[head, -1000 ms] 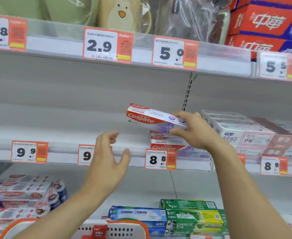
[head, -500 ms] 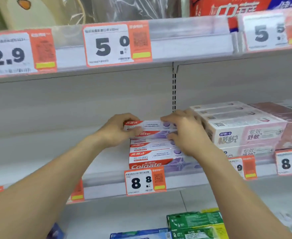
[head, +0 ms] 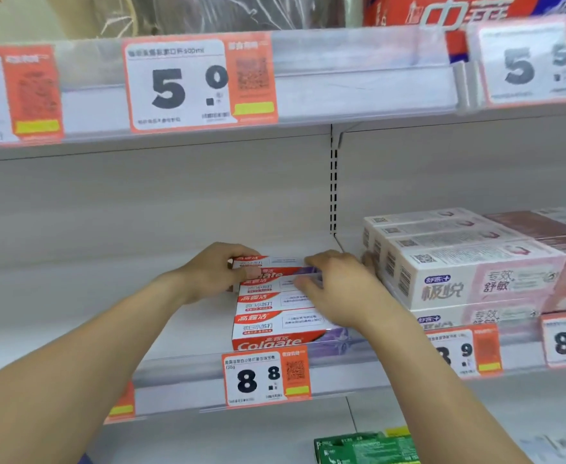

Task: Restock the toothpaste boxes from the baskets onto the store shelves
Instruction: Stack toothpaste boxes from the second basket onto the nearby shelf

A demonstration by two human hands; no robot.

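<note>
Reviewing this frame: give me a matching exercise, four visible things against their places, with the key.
Things:
1. left hand
2. right hand
3. pink-and-white boxes
4. green boxes

Places:
A. stacked to the right of the Colgate row
B. on the shelf below, at the bottom edge of the view
C. holding the left end of the rearmost Colgate box
D. on the right end of that same box

Pairs: 1-C, 2-D, 3-A, 4-B
</note>
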